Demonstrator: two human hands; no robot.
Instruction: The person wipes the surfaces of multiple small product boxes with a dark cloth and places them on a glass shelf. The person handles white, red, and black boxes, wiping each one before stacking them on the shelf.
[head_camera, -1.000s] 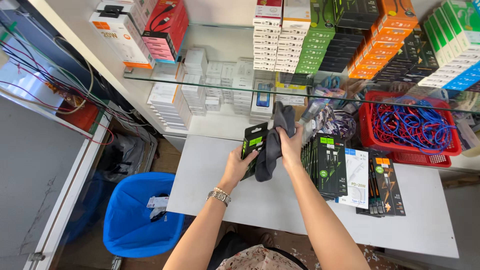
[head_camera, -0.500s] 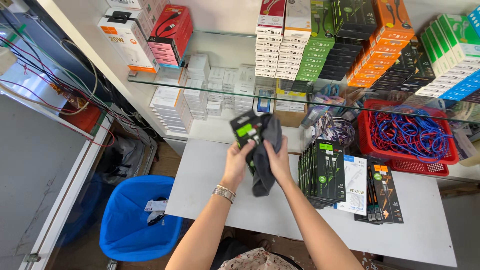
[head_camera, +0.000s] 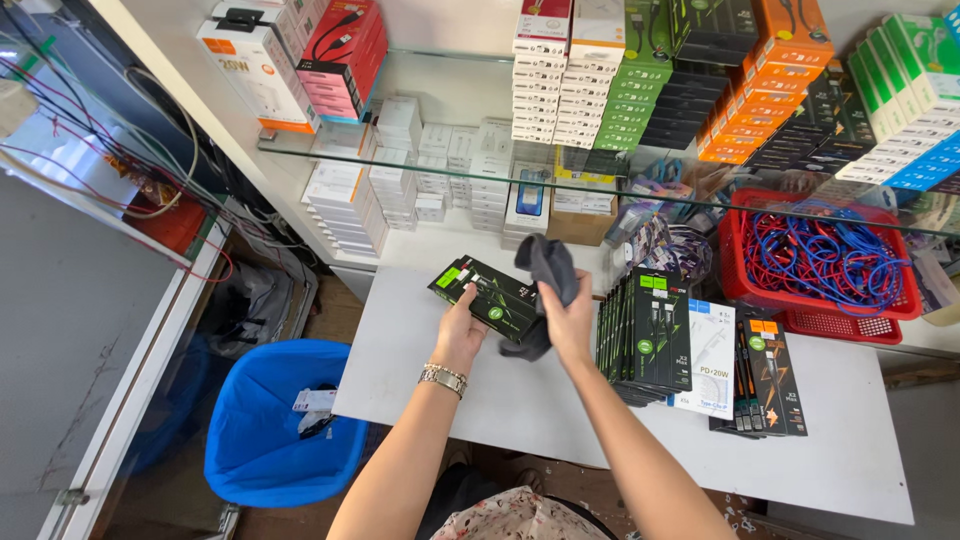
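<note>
my left hand (head_camera: 462, 335) grips the black cable box (head_camera: 488, 297) above the white table (head_camera: 420, 380), my right hand (head_camera: 568, 318) bunches the dark cloth (head_camera: 547, 272); i should wipe flat, edge to edge.

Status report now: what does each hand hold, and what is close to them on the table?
Left hand grips black-green package. Right hand holds dark cloth against it. Upright packages beside right hand.

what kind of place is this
Likely a phone-accessory shop or its stockroom. Stacked boxes fill glass shelves, a red basket holds loose cables, and the left hand holds a black pack while the right hand grips a dark cloth.
</note>
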